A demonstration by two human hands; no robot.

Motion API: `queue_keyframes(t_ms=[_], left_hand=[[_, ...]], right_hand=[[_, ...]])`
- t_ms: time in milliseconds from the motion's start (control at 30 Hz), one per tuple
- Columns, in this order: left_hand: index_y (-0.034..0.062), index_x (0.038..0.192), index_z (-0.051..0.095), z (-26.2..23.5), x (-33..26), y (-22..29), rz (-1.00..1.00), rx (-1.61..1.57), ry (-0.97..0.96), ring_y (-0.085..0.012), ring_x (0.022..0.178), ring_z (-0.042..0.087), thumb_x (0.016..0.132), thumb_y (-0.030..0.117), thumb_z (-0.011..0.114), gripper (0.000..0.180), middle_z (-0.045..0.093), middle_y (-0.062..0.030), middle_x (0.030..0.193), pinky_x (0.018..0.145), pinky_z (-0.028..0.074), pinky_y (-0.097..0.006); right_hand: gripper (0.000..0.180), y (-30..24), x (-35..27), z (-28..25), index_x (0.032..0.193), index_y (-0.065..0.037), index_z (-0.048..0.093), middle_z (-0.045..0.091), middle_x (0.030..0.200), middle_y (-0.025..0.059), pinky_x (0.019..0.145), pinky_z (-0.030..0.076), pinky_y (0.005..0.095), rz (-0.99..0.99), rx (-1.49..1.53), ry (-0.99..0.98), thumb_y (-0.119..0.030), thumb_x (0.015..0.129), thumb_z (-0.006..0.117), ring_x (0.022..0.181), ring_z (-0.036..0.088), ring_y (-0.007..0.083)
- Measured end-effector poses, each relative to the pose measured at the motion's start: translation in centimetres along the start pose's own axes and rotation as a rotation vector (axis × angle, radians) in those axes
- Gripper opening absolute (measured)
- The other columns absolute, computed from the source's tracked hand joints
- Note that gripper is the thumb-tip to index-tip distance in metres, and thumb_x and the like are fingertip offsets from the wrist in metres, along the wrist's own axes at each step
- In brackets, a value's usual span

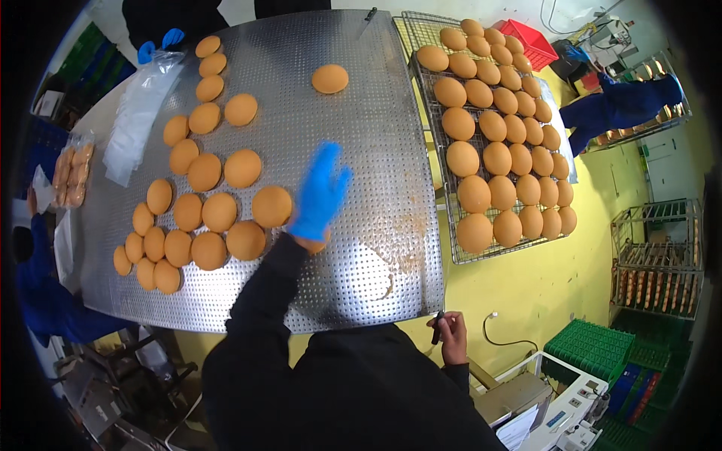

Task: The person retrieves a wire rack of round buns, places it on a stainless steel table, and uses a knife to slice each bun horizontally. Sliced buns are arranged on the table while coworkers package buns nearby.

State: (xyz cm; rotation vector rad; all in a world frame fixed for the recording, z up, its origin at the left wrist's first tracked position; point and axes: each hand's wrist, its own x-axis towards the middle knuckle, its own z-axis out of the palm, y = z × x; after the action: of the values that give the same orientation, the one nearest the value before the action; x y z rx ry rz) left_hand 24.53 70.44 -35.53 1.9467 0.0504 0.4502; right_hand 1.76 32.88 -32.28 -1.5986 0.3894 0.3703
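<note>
Round golden buns (197,212) clustered on perforated steel table (361,128). Left hand (319,194), blue-gloved, fingers spread flat, resting over one bun (314,243) mostly hidden beneath. Right hand (450,336), bare, closed around dark pen (437,328), tip unclear. Wire rack (421,34) of smooth buns far right.

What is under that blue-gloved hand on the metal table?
A bun peeks out beneath the gloved left hand; most of it is covered. The perforated table lies below.
</note>
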Motion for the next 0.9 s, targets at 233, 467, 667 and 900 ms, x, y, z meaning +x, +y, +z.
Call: queue_keyframes(t_ms=[233, 467, 667, 900], left_hand=[[0.0014, 0.147, 0.035, 2.2, -5.8, -5.6, -0.016, 0.543, 0.216, -0.042, 0.14, 0.031, 0.1, 0.029, 0.049, 0.056, 0.035, -0.025, 0.15, 0.117, 0.021, -0.049], [0.002, 0.147, 0.036, 1.0, -3.2, -8.8, -0.124, 0.924, 0.003, -0.0403, 0.143, 0.026, 0.098, 0.042, 0.045, 0.063, 0.03, -0.0235, 0.154, 0.118, 0.016, -0.052], [-0.0014, 0.142, 0.04, 19.0, -16.7, 5.7, 0.076, 0.642, -0.296, -0.0395, 0.14, 0.03, 0.092, 0.033, 0.058, 0.063, 0.034, -0.023, 0.15, 0.116, 0.021, -0.052], [0.0001, 0.148, 0.033, 16.3, -25.1, 4.8, 0.008, 0.231, 0.139, -0.0366, 0.143, 0.027, 0.097, 0.027, 0.055, 0.062, 0.032, -0.0213, 0.153, 0.117, 0.021, -0.047]], right_hand=[[0.012, -0.8, -0.9, -4.9, 0.105, -0.004, 0.046, 0.063, 0.09, 0.0099, 0.08, 0.049, 0.0313, -0.101, 0.014, 0.01, -0.009, 0.098, 0.054, 0.084, 0.062, 0.017], [0.011, 2.0, -5.5, -11.8, 0.106, -0.005, 0.046, 0.06, 0.087, 0.0067, 0.08, 0.049, 0.0304, -0.075, 0.026, 0.107, -0.005, 0.097, 0.052, 0.081, 0.06, 0.0156], [0.009, 2.7, -8.1, -16.6, 0.104, -0.005, 0.047, 0.06, 0.083, 0.0073, 0.079, 0.048, 0.0305, -0.084, -0.041, 0.189, -0.007, 0.098, 0.052, 0.08, 0.06, 0.0162], [0.009, 3.6, -8.9, -19.2, 0.105, -0.005, 0.047, 0.061, 0.082, 0.0074, 0.072, 0.047, 0.0283, -0.09, 0.052, 0.221, -0.009, 0.098, 0.052, 0.077, 0.059, 0.0155]])
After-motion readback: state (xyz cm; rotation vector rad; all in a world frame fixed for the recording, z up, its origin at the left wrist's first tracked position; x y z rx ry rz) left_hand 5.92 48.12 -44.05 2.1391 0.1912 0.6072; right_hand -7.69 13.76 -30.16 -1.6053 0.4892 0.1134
